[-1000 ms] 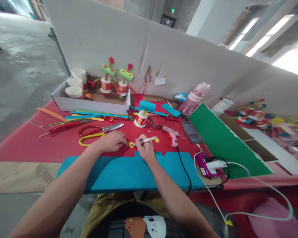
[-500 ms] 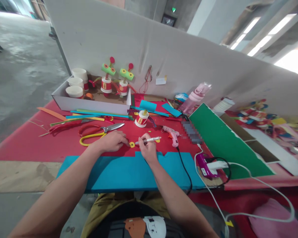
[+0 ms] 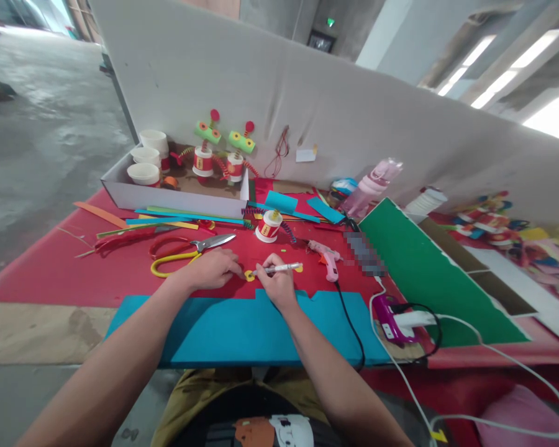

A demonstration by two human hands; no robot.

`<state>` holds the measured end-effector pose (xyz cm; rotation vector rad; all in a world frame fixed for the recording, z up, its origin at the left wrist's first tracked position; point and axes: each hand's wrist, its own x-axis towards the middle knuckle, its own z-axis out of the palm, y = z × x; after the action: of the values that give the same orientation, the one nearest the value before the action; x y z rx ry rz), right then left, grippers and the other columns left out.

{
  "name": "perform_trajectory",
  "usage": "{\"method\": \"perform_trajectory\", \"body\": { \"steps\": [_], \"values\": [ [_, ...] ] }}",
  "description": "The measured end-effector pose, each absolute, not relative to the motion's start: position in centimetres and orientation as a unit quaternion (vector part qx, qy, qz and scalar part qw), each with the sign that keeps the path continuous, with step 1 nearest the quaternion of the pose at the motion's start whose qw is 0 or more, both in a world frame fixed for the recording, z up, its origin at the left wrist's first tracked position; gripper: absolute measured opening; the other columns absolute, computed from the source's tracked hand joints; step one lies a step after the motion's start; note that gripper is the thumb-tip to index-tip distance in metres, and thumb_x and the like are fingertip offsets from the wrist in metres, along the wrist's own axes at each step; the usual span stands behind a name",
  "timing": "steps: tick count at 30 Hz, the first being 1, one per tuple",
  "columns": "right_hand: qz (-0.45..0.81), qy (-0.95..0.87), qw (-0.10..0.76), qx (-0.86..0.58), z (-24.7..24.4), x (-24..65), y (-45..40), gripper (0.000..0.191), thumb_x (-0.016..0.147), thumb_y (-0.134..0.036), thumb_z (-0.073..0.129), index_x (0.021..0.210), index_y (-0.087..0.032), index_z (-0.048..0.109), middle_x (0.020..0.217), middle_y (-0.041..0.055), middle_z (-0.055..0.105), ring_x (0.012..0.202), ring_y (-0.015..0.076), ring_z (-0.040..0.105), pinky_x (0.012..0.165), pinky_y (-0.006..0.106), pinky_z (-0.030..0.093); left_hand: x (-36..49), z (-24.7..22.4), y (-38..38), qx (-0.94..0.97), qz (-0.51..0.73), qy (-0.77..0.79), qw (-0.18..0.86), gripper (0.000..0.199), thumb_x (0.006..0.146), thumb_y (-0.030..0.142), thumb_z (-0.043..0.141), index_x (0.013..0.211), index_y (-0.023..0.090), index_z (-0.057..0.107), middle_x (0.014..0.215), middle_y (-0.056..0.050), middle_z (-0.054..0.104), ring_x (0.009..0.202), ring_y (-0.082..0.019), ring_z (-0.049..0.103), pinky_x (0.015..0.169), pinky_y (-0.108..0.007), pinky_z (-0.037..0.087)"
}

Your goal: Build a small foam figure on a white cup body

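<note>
My right hand [image 3: 278, 285] is closed around a white marker pen [image 3: 286, 267], its tip at a small yellow paper disc [image 3: 249, 277] that bears a dark mark. My left hand [image 3: 217, 269] rests on the red table, fingers loosely bent and apart, with a fingertip at the disc's left edge. A second yellow disc [image 3: 299, 267] lies under the pen's rear end. Beyond my hands stands a red and white paper cup figure [image 3: 269, 227] with coiled paper arms. Scissors [image 3: 198, 248] with one red and one yellow handle lie beside my left hand.
A pink glue gun [image 3: 327, 261] lies right, its black cord running over blue card [image 3: 205, 335]. A purple power strip [image 3: 394, 323] stands beside a green board [image 3: 414, 279]. Behind are a white box [image 3: 177, 202] holding paper cups and figures, paper strips [image 3: 181, 213] and a pink bottle [image 3: 372, 186].
The view has shifted slightly, so everything sits a little lower and further right. The pen is tilted flatter, and its tip stays at the yellow disc. The left hand keeps its place at the disc.
</note>
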<state>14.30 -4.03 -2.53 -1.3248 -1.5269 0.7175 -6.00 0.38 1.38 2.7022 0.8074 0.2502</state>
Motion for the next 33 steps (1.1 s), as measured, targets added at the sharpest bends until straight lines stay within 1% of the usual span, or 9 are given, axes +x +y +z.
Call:
{"method": "perform_trajectory", "body": {
  "steps": [5, 12, 23, 29, 33],
  "values": [
    [0.287, -0.636, 0.464, -0.547, -2.50, 14.20, -4.04, 0.022, 0.081, -0.035, 0.055, 0.068, -0.024, 0.042, 0.052, -0.0065, 0.044, 0.049, 0.0129, 0.048, 0.049, 0.023, 0.036, -5.97, 1.48, 0.38, 0.943, 0.079, 0.283, 0.155, 0.039, 0.081, 0.006, 0.047, 0.100, 0.026, 0.076, 0.084, -0.005, 0.069, 0.089, -0.020, 0.060, 0.082, -0.030, 0.043],
    [0.272, -0.646, 0.449, -0.554, -2.73, 14.19, -3.92, 0.021, 0.082, -0.036, 0.054, 0.070, -0.024, 0.042, 0.056, -0.0042, 0.049, 0.056, 0.0153, 0.054, 0.054, 0.024, 0.040, -5.98, 1.30, 0.47, 0.944, 0.080, 0.280, 0.154, 0.041, 0.081, 0.006, 0.046, 0.101, 0.026, 0.076, 0.087, -0.005, 0.069, 0.090, -0.020, 0.061, 0.082, -0.030, 0.043],
    [0.272, -0.657, 0.438, -0.550, -2.66, 14.23, -3.86, 0.023, 0.083, -0.035, 0.055, 0.068, -0.024, 0.041, 0.054, -0.0051, 0.045, 0.054, 0.0145, 0.049, 0.051, 0.024, 0.035, -6.10, 0.91, 0.62, 0.945, 0.090, 0.277, 0.147, 0.040, 0.081, 0.007, 0.047, 0.100, 0.027, 0.076, 0.083, -0.004, 0.068, 0.087, -0.019, 0.060, 0.079, -0.029, 0.043],
    [0.270, -0.658, 0.439, -0.549, -2.68, 14.25, -3.92, 0.022, 0.084, -0.035, 0.054, 0.070, -0.024, 0.042, 0.055, -0.0043, 0.048, 0.056, 0.0149, 0.050, 0.051, 0.024, 0.036, -6.06, 0.94, 0.66, 0.946, 0.085, 0.274, 0.149, 0.040, 0.081, 0.007, 0.047, 0.101, 0.026, 0.076, 0.084, -0.004, 0.069, 0.087, -0.019, 0.060, 0.080, -0.029, 0.044],
    [0.270, -0.658, 0.436, -0.551, -2.42, 14.18, -3.96, 0.022, 0.083, -0.034, 0.054, 0.069, -0.024, 0.042, 0.055, -0.0044, 0.047, 0.055, 0.0147, 0.050, 0.051, 0.024, 0.036, -6.04, 1.00, 0.61, 0.945, 0.087, 0.279, 0.149, 0.039, 0.082, 0.008, 0.047, 0.100, 0.027, 0.076, 0.084, -0.004, 0.069, 0.087, -0.019, 0.060, 0.080, -0.029, 0.044]
  ]
}}
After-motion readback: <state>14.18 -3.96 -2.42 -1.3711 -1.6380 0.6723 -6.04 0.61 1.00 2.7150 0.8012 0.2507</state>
